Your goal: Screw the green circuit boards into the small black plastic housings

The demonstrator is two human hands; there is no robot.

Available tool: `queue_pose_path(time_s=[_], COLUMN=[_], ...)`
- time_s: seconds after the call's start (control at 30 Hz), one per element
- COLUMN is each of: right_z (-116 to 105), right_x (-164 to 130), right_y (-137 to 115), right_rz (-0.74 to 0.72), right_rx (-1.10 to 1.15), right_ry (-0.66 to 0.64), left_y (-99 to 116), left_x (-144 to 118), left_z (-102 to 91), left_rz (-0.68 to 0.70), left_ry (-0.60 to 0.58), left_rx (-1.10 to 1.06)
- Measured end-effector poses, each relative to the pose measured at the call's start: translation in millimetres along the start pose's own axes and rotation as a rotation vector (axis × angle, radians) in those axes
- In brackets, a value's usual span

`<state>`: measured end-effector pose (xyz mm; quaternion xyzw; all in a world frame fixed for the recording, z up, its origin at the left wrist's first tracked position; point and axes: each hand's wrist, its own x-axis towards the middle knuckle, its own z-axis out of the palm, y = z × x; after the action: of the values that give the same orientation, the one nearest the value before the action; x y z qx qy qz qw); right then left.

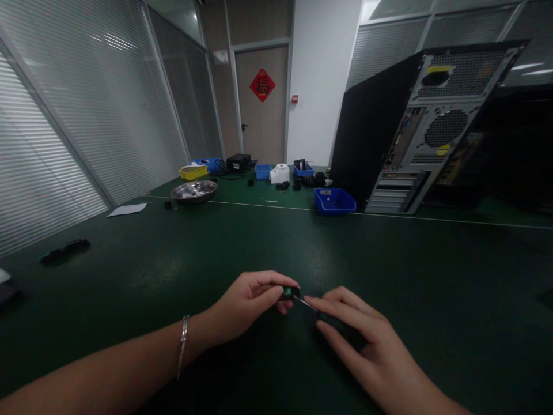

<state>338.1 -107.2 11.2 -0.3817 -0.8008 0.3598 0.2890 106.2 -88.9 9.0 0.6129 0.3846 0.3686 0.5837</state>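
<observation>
Left hand point(248, 302) pinched shut on small green part point(286, 293), thumb and fingertips closed round it, near centre, just above green surface point(173, 259). Right hand point(358, 340) fingers extended, tips on thin metal tool point(307, 304) touching part; whether gripped or only steadied cannot tell. Part likely light, stiff, possibly fragile: best held by edges. Far: blue bin point(334, 202), computer case point(415, 132), metal bowl point(194, 191).

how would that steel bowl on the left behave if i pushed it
The steel bowl looks thin and shallow, so probably light for its size. Its wide base suggests it would slide on the green table rather than tip. Small parts inside it might rattle or shift.
</observation>
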Motion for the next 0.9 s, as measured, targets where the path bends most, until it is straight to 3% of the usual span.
queue_pose_path(time_s=[0.6, 0.7, 0.9], right_z=[1.1, 1.2, -0.4], right_x=[1.2, 1.7, 1.7], right_y=[-0.8, -0.5, 0.0], right_rz=[0.018, 0.014, 0.011], right_rx=[-0.067, -0.069, -0.007], right_ry=[-0.005, -0.007, -0.012], left_y=[0.7, -1.2, -0.2], left_x=[-4.3, -4.0, -2.7], left_z=[0.1, -0.2, 0.6], left_rz=[0.186, 0.160, 0.030], left_ry=[-0.044, -0.033, -0.078], left_rx=[0.277, 0.294, 0.072])
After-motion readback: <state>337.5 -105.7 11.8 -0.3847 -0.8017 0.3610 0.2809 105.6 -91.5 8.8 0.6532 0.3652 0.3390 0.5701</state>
